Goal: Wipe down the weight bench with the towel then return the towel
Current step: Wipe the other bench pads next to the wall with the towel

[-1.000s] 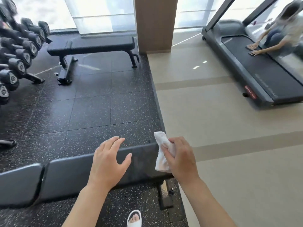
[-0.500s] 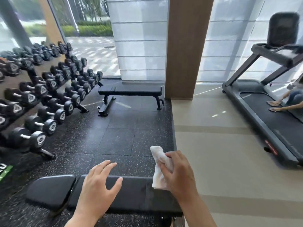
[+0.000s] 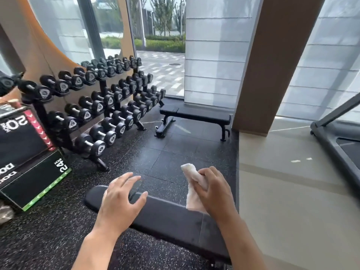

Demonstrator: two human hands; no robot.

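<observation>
The black padded weight bench (image 3: pixel 165 215) runs across the foreground on the speckled black rubber floor (image 3: pixel 165 156). Here it is the worktop. The right hand (image 3: pixel 216 193) grips a small white folded cloth towel (image 3: pixel 191 184), fingers curled round its middle; the towel's upper end sticks up past the fingers and its lower edge hangs down to the far edge of the worktop, near its right end. The left hand (image 3: pixel 120 199) is over the left part of the worktop with fingers spread and relaxed, holding nothing; whether the palm touches the pad cannot be told.

Beyond, a three-tier rack of black dumbbells (image 3: pixel 101 106) stands on the left, stacked black plyo boxes (image 3: pixel 25 152) beside it. A second black flat bench (image 3: pixel 194 115) sits by the brown pillar (image 3: pixel 272 65), and a grey treadmill (image 3: pixel 339 141) shows at the right edge.
</observation>
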